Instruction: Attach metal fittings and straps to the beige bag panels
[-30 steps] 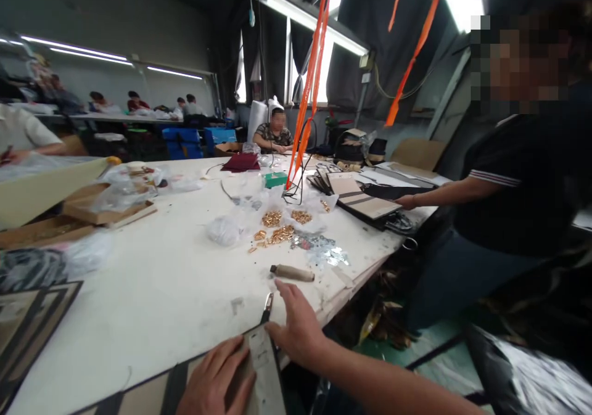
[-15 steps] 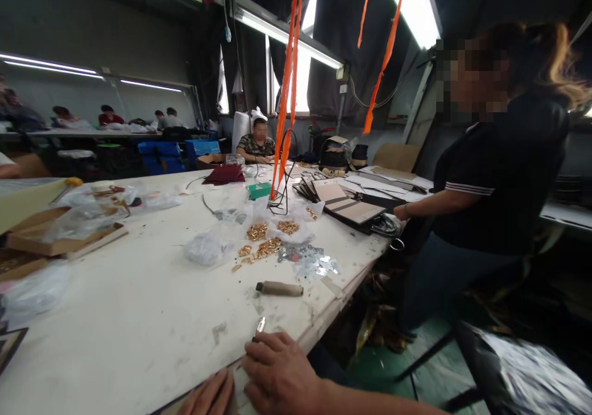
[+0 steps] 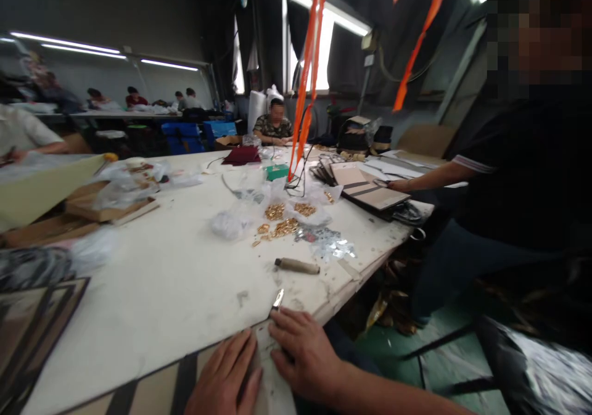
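Observation:
My left hand [image 3: 226, 375] lies flat, fingers together, on a tan and black panel [image 3: 152, 393] at the near edge of the white table [image 3: 161, 279]. Beside it my right hand [image 3: 305, 353] rests with fingers curled over a pale strip on the panel, covering the handle of a small metal-tipped tool [image 3: 277, 298] whose tip sticks out beyond the fingers. A wooden-handled tool [image 3: 296, 266] lies a little farther out on the table.
Gold metal fittings [image 3: 280, 221] and plastic bags are scattered mid-table. A person in a dark shirt [image 3: 518, 174] on the right reaches to stacked panels [image 3: 365, 193]. Orange straps [image 3: 308, 76] hang overhead. Cardboard boxes [image 3: 102, 205] sit left; framed panels [image 3: 32, 322] at near left.
The view swung up and right, then back down. My right hand drew back toward the table's near edge and curled over the tool; the left hand stays on the panel.

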A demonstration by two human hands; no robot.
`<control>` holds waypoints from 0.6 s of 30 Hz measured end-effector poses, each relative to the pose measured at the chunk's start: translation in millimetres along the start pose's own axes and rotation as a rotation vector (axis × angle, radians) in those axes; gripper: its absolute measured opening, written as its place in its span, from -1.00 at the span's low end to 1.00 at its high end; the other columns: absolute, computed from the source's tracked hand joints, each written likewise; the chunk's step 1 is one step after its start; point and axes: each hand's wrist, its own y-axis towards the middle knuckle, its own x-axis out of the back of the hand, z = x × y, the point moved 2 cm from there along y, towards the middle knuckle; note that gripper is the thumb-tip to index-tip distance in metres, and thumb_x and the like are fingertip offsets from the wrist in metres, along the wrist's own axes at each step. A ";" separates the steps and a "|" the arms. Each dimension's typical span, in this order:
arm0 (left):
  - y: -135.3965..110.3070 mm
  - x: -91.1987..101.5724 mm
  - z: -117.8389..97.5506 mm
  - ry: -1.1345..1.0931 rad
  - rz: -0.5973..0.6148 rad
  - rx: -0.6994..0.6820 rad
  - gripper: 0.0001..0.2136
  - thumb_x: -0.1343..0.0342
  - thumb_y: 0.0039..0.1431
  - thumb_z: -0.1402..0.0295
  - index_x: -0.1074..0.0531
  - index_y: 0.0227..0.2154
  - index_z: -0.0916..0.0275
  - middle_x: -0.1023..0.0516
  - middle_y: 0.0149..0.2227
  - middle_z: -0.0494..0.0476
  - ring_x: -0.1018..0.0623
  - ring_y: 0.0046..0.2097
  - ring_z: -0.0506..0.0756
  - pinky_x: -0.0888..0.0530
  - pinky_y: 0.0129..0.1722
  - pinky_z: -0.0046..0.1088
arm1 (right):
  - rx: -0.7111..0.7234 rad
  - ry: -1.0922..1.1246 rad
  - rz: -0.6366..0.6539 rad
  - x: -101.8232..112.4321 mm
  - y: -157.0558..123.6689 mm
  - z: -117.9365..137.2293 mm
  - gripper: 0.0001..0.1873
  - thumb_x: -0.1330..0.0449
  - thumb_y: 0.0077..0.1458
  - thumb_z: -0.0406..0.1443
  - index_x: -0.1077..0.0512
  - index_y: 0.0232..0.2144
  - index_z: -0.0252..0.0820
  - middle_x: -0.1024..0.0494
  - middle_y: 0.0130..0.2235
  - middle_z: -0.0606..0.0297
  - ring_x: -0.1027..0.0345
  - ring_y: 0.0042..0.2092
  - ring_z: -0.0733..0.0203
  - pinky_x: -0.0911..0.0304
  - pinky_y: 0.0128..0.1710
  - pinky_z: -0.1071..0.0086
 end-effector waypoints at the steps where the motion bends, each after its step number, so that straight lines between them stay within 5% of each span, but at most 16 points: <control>1: 2.1 7.8 -6.3 -0.022 0.060 0.065 -0.58 -0.09 0.35 0.20 -0.45 0.20 0.23 -0.53 0.22 0.20 -0.57 0.17 0.27 -0.62 0.08 -0.13 | -0.029 0.005 0.027 4.4 -1.4 3.8 -0.56 -0.19 0.28 -0.20 -0.47 0.19 -0.01 -0.45 0.29 0.24 -0.31 0.30 -0.05 -0.29 0.25 0.02; 7: 9.6 21.8 -24.2 -0.255 0.287 0.281 -0.59 -0.09 0.38 0.30 -0.40 0.23 0.25 -0.45 0.29 0.26 -0.45 0.28 0.28 -0.42 0.31 0.03 | -0.001 -0.010 0.121 6.6 -2.2 4.5 -0.55 -0.11 0.37 -0.27 -0.44 0.25 -0.16 -0.45 0.29 0.13 -0.24 0.35 -0.07 -0.24 0.29 -0.02; 18: 7.6 29.7 -30.4 -0.318 0.275 0.300 -0.58 -0.11 0.38 0.31 -0.37 0.26 0.23 -0.43 0.30 0.26 -0.40 0.31 0.27 -0.34 0.35 0.02 | 0.104 -0.213 0.153 6.2 -10.4 9.7 -0.53 -0.06 0.42 -0.26 -0.37 0.30 -0.23 -0.34 0.36 0.13 -0.17 0.39 -0.07 -0.25 0.28 0.01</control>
